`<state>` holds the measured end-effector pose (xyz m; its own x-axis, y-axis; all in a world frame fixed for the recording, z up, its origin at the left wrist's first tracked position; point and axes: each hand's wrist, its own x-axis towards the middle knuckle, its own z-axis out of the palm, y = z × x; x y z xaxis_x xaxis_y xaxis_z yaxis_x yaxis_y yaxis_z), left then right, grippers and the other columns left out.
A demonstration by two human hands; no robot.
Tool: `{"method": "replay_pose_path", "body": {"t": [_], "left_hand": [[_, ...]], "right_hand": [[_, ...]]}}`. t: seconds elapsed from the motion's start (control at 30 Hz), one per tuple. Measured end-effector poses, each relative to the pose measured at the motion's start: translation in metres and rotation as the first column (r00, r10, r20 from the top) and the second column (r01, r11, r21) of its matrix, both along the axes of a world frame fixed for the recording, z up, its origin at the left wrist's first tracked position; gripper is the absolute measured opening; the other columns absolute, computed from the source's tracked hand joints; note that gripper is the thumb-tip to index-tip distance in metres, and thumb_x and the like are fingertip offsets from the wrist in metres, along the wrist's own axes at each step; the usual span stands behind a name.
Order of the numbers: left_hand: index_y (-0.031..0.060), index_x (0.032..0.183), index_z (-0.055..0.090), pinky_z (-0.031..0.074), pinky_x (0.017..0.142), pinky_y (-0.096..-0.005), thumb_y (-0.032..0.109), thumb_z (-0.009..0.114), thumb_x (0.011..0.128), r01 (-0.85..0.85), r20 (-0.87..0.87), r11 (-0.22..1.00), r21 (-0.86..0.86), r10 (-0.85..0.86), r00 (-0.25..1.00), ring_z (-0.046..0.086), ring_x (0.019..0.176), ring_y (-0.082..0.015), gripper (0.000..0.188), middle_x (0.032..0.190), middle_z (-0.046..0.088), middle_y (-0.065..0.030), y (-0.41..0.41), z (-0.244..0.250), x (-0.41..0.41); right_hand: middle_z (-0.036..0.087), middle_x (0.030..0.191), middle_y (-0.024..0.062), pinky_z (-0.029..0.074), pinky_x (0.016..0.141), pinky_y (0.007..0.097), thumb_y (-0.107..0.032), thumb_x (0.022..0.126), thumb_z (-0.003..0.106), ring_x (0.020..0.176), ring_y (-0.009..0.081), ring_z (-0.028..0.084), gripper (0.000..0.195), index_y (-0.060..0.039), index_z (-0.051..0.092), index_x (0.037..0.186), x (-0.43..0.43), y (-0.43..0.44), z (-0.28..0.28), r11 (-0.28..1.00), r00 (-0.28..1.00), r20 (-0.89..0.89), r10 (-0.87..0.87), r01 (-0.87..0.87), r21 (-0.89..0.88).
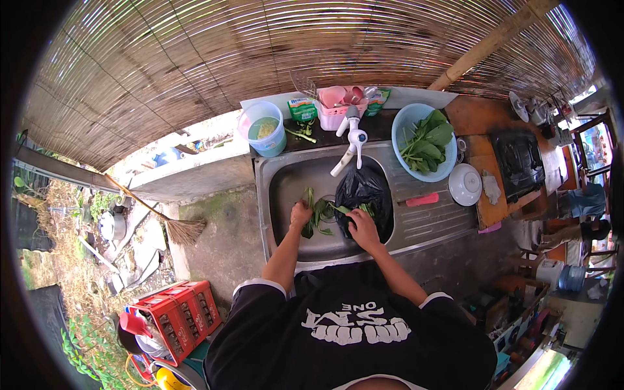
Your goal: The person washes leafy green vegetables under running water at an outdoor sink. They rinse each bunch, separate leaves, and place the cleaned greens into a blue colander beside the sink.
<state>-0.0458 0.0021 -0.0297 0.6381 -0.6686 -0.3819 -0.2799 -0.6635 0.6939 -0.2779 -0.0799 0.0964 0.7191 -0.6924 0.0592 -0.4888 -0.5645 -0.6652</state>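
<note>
At the left side of the stainless steel sink basin point(285, 178), my left hand point(301, 213) grips a small bunch of leafy green stems point(309, 197). More loose greens point(321, 212) lie on the basin floor between my hands, around the drain. My right hand point(363, 226) is over a black plastic bag point(358, 187) in the right part of the basin. A green leaf piece point(341, 209) touches its fingertips; whether they pinch it is unclear. Some greens show inside the bag beside that hand. Above the basin hangs the white faucet point(353, 141).
Right of the basin, a light blue basket point(397, 153) holds leafy greens point(431, 141). A pink-handled knife point(422, 199) and an upturned white bowl point(464, 184) rest on the drainboard. Behind the sink stand a plastic bucket point(273, 146) and a pink utensil basket point(334, 117). Red crates point(180, 319) stand lower left.
</note>
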Motion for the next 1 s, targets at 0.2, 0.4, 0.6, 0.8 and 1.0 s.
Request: {"method": "replay_pose_path", "body": {"t": [0.2, 0.4, 0.6, 0.8, 1.0], "left_hand": [[0.0005, 0.102, 0.063, 0.049, 0.066, -0.0264, 0.011, 0.068, 0.085, -0.074, -0.239, 0.900, -0.430, -0.034, 0.971, 0.059, 0.070, -0.0095, 0.021, 0.080, 0.064, -0.0040, 0.010, 0.080, -0.020], [0.0022, 0.102, 0.064, 0.044, 0.061, -0.0255, 0.008, 0.069, 0.084, -0.081, -0.231, 0.797, -0.599, -0.075, 0.970, 0.051, 0.065, -0.0088, 0.020, 0.082, 0.061, -0.0015, 0.025, 0.172, -0.014], [0.0035, 0.100, 0.067, 0.044, 0.067, -0.0275, 0.009, 0.071, 0.083, 0.043, -0.052, 0.743, -0.668, -0.104, 0.993, 0.051, 0.073, -0.0136, 0.019, 0.087, 0.061, -0.0049, 0.025, 0.248, -0.014], [0.0026, 0.101, 0.067, 0.044, 0.073, -0.0274, 0.011, 0.070, 0.086, 0.158, 0.085, 0.662, -0.733, -0.140, 0.986, 0.054, 0.081, -0.0136, 0.018, 0.099, 0.064, -0.0055, 0.014, 0.307, -0.018], [0.0036, 0.104, 0.067, 0.044, 0.075, -0.0297, 0.008, 0.069, 0.085, 0.030, -0.006, 0.621, -0.784, -0.056, 0.998, 0.054, 0.085, -0.0177, 0.019, 0.099, 0.064, -0.0069, -0.001, 0.313, -0.040]], "right_hand": [[0.062, 0.106, 0.0099, 0.051, 0.076, 0.0319, -0.012, 0.088, 0.065, 0.099, 0.0223, 0.061, 0.029, -0.0058, 0.063, 0.116, 0.024, -0.007, -0.005, 0.968, 0.985, 0.142, -0.099, 0.062, 0.244], [0.065, 0.113, 0.0082, 0.050, 0.074, 0.0269, -0.019, 0.090, 0.068, 0.098, 0.0147, 0.062, 0.039, -0.0029, 0.059, 0.125, 0.086, -0.005, 0.060, 0.901, 0.905, 0.399, -0.147, -0.043, 0.431], [0.069, 0.102, 0.0059, 0.049, 0.077, 0.0246, -0.016, 0.092, 0.067, 0.090, 0.0100, 0.064, 0.036, 0.0032, 0.060, 0.121, 0.106, -0.001, 0.117, 0.899, 0.808, 0.556, -0.193, -0.082, 0.431], [0.071, 0.095, 0.0065, 0.050, 0.074, 0.0238, -0.015, 0.091, 0.068, 0.082, 0.0095, 0.065, 0.030, 0.0033, 0.064, 0.114, 0.098, -0.005, 0.157, 0.878, 0.700, 0.663, -0.265, -0.109, 0.466], [0.067, 0.097, 0.0043, 0.052, 0.073, 0.0248, -0.013, 0.089, 0.070, 0.085, 0.0096, 0.064, 0.025, 0.0009, 0.066, 0.110, 0.087, -0.004, 0.189, 0.864, 0.666, 0.695, -0.270, -0.151, 0.481]]}}
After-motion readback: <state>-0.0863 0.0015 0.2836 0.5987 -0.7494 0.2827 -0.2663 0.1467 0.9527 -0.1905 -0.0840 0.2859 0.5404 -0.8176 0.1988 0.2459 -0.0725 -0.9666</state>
